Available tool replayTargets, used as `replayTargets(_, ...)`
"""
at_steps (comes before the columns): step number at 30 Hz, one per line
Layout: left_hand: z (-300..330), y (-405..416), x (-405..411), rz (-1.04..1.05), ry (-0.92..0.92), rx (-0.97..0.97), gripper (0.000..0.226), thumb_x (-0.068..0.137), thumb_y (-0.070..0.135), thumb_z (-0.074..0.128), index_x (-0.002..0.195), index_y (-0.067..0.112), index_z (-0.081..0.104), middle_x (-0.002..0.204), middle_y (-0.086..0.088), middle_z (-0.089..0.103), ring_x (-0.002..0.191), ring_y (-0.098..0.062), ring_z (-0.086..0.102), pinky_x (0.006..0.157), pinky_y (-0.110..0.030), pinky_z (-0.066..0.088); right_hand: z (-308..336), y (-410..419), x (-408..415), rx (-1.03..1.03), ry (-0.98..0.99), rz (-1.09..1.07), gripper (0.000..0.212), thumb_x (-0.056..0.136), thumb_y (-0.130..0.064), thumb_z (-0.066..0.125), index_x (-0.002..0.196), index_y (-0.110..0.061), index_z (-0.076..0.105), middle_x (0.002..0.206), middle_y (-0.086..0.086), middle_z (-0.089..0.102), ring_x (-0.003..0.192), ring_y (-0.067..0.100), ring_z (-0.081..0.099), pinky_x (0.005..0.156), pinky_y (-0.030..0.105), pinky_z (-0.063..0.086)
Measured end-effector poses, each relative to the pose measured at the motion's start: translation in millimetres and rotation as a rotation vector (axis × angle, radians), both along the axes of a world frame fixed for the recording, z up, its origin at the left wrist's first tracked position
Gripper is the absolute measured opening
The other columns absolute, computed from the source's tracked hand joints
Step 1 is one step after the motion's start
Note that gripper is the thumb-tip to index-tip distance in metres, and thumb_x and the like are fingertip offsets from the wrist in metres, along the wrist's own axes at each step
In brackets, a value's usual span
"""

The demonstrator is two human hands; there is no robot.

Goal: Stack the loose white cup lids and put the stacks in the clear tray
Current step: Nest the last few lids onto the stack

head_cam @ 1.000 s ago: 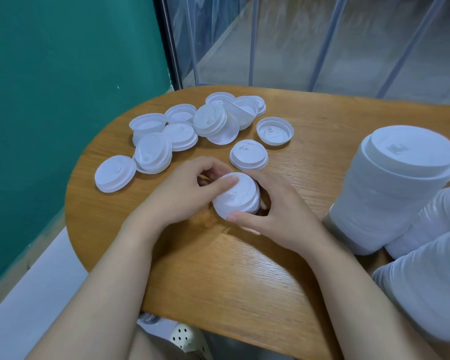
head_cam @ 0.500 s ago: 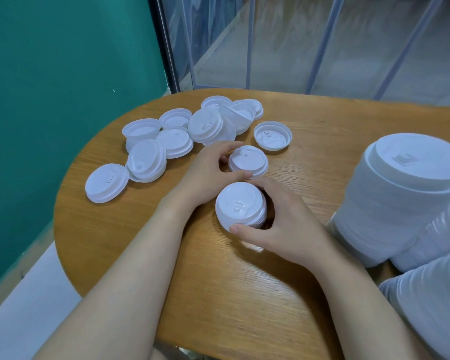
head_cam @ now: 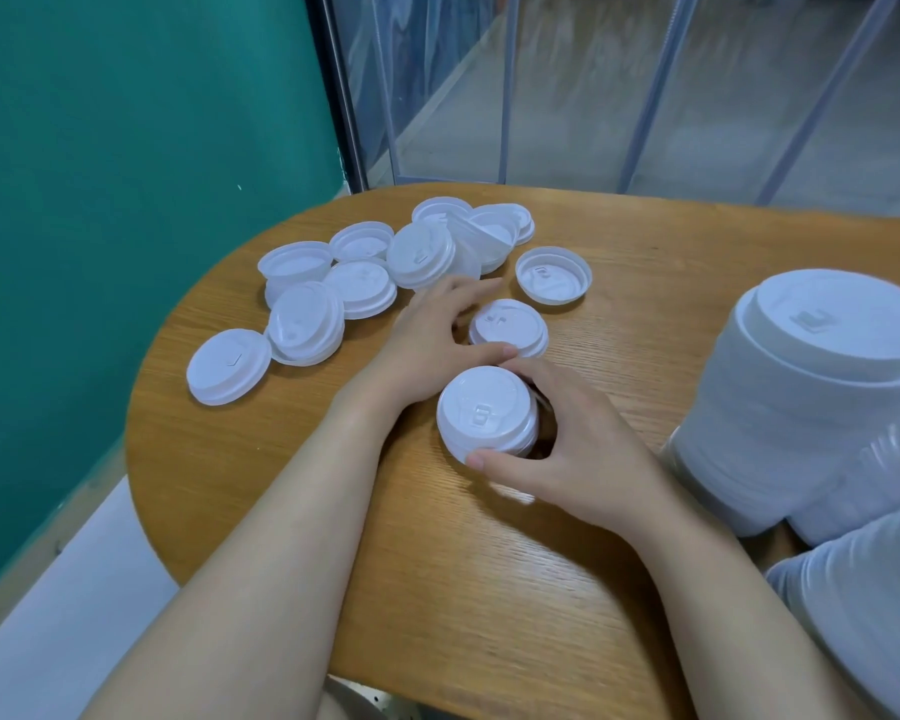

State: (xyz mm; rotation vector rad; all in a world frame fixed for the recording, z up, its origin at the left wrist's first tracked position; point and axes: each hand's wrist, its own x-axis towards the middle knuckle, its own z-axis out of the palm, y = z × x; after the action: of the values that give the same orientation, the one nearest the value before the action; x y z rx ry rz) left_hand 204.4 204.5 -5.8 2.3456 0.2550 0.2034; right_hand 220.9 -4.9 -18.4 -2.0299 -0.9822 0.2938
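A small stack of white lids (head_cam: 485, 413) sits near the front of the wooden table (head_cam: 489, 589). More loose lids (head_cam: 365, 283) lie scattered toward its back edge.

A rounded wooden surface (head_cam: 437, 589) is being used to carry everything. A short stack of lids (head_cam: 485, 414) is being held against it by the right hand (head_cam: 572, 449). Just beyond the left hand (head_cam: 427, 340), a small lid pile (head_cam: 509, 328) is being touched by its thumb. Farther past that hand, a heap of loose lids (head_cam: 385, 267) is lying, with a single upturned lid (head_cam: 553, 276) beside it. To the outer side of the right hand, tall lid stacks (head_cam: 811, 397) are being kept lying on their sides.
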Motion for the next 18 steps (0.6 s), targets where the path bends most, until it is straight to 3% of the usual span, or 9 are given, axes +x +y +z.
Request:
replayTargets(4,-3.9,0.6,3.9,0.020,0.021,0.004,0.074,0.070,0.064,0.077,0.140,0.052,0.055,0.131,0.013,0.062,0.126,-0.010,0.053,0.112,-0.045,0.044,-0.5,0.4,-0.3,0.000,-0.002,-0.005,0.078,0.063,-0.069,0.077,0.132,-0.039,0.056,0.125,-0.025,0.059,0.122,-0.002,0.052,0.099,0.020,0.041)
replayTargets(8,-4.5,1.4,1.6,0.043,-0.007,-0.058,0.065,0.077,0.043,0.088,0.137,0.039,0.062,0.129,0.016,0.063,0.120,-0.003,0.056,0.108,-0.038,0.048,0.1,-0.4,0.1,-0.010,-0.009,-0.006,0.075,0.067,-0.060,0.086,0.134,-0.039,0.056,0.125,-0.027,0.058,0.123,-0.004,0.050,0.098,0.013,0.036)
replayTargets(11,-1.9,1.9,-1.5,0.072,-0.035,-0.097,0.071,0.079,0.039,0.089,0.143,0.034,0.059,0.132,0.017,0.061,0.119,0.002,0.055,0.103,-0.024,0.046,0.6,-0.8,0.2,-0.021,-0.017,-0.010,0.071,0.070,-0.052,0.089,0.132,-0.039,0.056,0.124,-0.030,0.056,0.122,-0.007,0.048,0.095,0.005,0.033)
replayTargets(15,4.5,3.7,-11.2,0.143,-0.077,-0.149,0.071,0.081,0.041,0.087,0.144,0.035,0.056,0.132,0.020,0.059,0.117,0.007,0.053,0.088,-0.009,0.040,0.6,0.3,0.5,-0.018,-0.023,-0.008,0.070,0.071,-0.052,0.089,0.132,-0.038,0.057,0.123,-0.028,0.058,0.122,-0.002,0.050,0.098,0.016,0.038)
replayTargets(18,12.7,2.2,-25.6,0.177,-0.113,-0.150,0.068,0.081,0.039,0.088,0.142,0.035,0.057,0.131,0.019,0.060,0.120,0.003,0.055,0.091,-0.011,0.043,0.6,0.6,1.2,-0.008,-0.016,-0.002,0.067,0.071,-0.051,0.090,0.129,-0.039,0.058,0.122,-0.027,0.059,0.121,-0.001,0.051,0.099,0.018,0.040)
